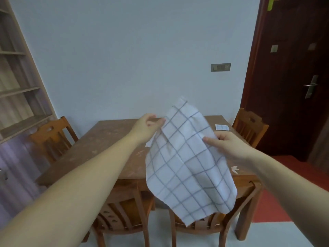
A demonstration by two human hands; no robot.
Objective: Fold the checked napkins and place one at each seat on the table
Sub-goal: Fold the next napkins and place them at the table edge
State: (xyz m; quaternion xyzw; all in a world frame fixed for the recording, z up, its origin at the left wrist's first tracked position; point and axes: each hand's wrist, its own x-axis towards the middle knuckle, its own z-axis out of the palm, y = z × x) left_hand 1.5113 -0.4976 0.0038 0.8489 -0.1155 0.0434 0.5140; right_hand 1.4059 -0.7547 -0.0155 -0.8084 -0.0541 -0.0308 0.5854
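A white napkin with grey checks (187, 161) hangs unfolded in the air above the near side of the wooden table (99, 145). My left hand (146, 128) pinches its upper left edge. My right hand (229, 146) grips its right edge, thumb on the front of the cloth. A small folded checked napkin (222, 127) lies on the table at the far right seat. A white corner of another cloth (149, 142) peeks out on the table behind the held napkin; most of it is hidden.
Wooden chairs stand at the left (51, 136), far right (249, 127) and two at the near side (122, 213), (210, 227), pushed under the table. A shelf unit (16, 86) is at the left, a dark door (292, 77) at the right.
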